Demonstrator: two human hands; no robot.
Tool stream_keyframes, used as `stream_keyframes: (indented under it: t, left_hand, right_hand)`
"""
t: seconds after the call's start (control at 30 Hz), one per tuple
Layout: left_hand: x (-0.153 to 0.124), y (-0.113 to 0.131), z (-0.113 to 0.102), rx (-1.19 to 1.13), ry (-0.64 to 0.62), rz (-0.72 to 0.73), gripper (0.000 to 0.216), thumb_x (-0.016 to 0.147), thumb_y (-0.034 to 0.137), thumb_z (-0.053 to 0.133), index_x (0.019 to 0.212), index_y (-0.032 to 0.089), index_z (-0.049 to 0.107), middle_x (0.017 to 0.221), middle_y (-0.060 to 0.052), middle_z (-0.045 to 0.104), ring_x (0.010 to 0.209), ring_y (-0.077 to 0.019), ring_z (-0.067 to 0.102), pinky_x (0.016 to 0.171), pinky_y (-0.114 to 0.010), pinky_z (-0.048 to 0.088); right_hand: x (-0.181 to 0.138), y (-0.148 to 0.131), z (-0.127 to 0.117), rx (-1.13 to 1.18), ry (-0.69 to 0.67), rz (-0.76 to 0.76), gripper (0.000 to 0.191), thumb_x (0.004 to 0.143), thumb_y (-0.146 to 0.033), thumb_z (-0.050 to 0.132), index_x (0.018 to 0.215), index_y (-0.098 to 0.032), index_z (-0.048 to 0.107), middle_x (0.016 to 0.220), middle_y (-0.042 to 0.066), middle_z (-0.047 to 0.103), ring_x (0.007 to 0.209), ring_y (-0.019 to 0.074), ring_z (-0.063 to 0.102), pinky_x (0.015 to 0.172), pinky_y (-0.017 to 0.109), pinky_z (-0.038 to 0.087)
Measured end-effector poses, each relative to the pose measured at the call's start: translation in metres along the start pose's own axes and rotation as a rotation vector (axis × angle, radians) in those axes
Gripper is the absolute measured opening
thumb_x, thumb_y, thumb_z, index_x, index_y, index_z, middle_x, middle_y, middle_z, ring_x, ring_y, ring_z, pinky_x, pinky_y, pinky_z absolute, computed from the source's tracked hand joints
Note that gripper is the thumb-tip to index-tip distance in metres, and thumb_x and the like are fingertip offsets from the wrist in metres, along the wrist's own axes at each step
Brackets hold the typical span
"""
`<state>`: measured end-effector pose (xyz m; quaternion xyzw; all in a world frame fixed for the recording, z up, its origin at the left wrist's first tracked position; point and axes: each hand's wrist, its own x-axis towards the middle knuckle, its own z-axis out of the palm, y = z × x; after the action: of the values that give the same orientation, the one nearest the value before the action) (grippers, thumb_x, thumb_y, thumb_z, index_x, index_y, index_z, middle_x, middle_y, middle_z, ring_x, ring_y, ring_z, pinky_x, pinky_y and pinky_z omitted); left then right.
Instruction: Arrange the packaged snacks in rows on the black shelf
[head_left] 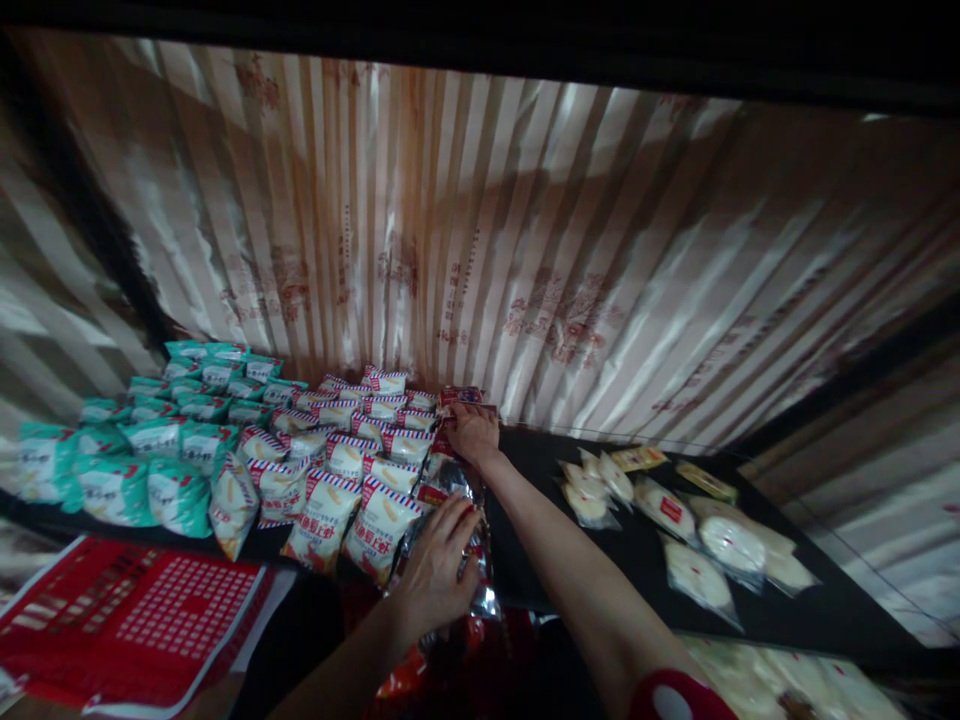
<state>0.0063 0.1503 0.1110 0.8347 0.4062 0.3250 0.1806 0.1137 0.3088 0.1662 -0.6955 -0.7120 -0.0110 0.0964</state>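
My right hand reaches far over a dark shelf, fingers curled down on a red snack packet at the back of a row. Closer in, my left hand lies over shiny silver-and-red snack packets at the shelf's front edge, fingers bent round them. To the left of both hands lie rows of white packets with red-and-blue striped edges.
Teal-green packets fill the shelf's left end. Clear-wrapped pale cakes and yellow bars lie to the right. A striped curtain hangs behind. A red printed bag lies at the lower left.
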Motion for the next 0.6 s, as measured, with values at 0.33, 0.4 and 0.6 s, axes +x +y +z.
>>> stream_keyframes:
  t: [0.33, 0.4, 0.6]
  left_hand:
    - [0.007, 0.0, 0.003, 0.013, 0.047, -0.023, 0.051, 0.078, 0.014, 0.045, 0.128, 0.012, 0.045, 0.138, -0.013, 0.043, 0.133, -0.0253, 0.032, 0.107, -0.047, 0.037]
    - [0.007, 0.001, 0.004, 0.036, 0.044, -0.009, 0.05, 0.079, 0.015, 0.044, 0.129, 0.011, 0.045, 0.139, -0.013, 0.042, 0.133, -0.0261, 0.03, 0.106, -0.048, 0.037]
    - [0.008, 0.005, 0.008, 0.092, 0.039, -0.013, 0.045, 0.083, 0.018, 0.04, 0.128, 0.01, 0.046, 0.137, -0.014, 0.044, 0.132, -0.0277, 0.033, 0.104, -0.05, 0.039]
  right_hand:
    - [0.011, -0.002, 0.008, 0.022, 0.009, -0.068, 0.025, 0.079, -0.028, 0.052, 0.1, -0.024, 0.064, 0.111, 0.006, 0.062, 0.112, 0.0232, 0.046, 0.094, 0.036, 0.028]
    - [0.012, 0.0, 0.009, 0.031, 0.002, -0.092, 0.023, 0.08, -0.03, 0.052, 0.099, -0.025, 0.064, 0.113, 0.004, 0.061, 0.113, 0.0214, 0.046, 0.095, 0.034, 0.028]
    - [0.01, 0.008, 0.01, 0.124, 0.053, -0.159, 0.029, 0.088, -0.032, 0.043, 0.105, -0.022, 0.065, 0.126, 0.006, 0.054, 0.127, 0.021, 0.035, 0.101, 0.037, 0.025]
